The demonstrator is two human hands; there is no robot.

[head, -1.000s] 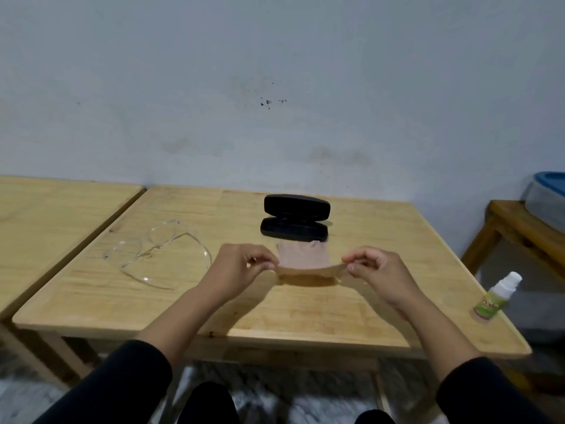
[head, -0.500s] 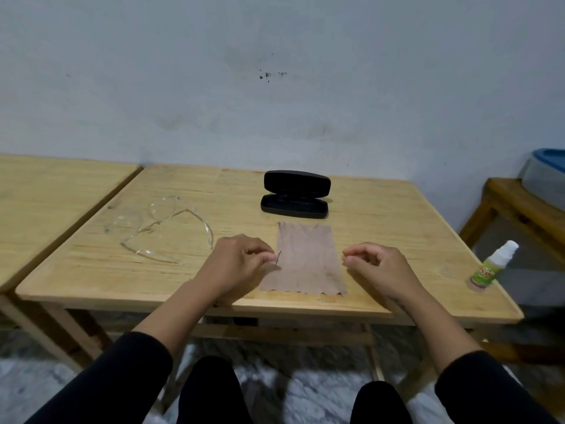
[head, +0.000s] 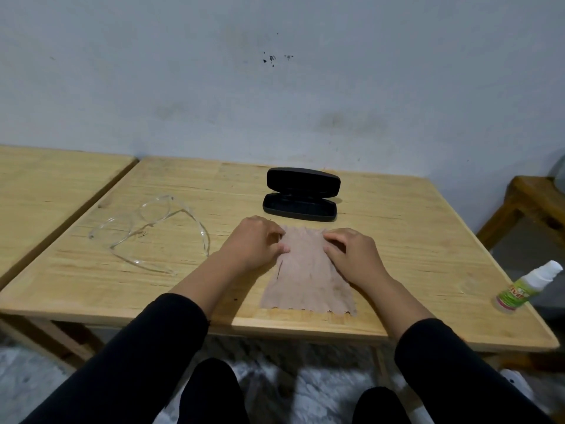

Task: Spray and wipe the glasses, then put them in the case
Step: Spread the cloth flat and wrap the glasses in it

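**Both hands flat on cloth, glasses off to the left**

I see my left hand [head: 255, 243] and right hand [head: 351, 254] resting on the far end of the tan cloth [head: 308, 280], fingers curled down onto it, holding nothing lifted. Whether the fingertips pinch the fabric or just press it, I can't tell from this angle. Cloth lies spread on the wooden worktop [head: 397, 228], its near edge close to the worktop's front edge.

Clear glasses [head: 146, 231] sit on the worktop well left of the cloth, arms unfolded, untouched. Black case [head: 301, 194] is open, lid up, just beyond the cloth at the back. Spray bottle [head: 527, 289], white cap, green label, stands at the far right near the front corner, apart from both hands. It looks tilted, likely lens warp.

Second wooden table [head: 46, 182] abuts on the left. Black sleeves on both arms.
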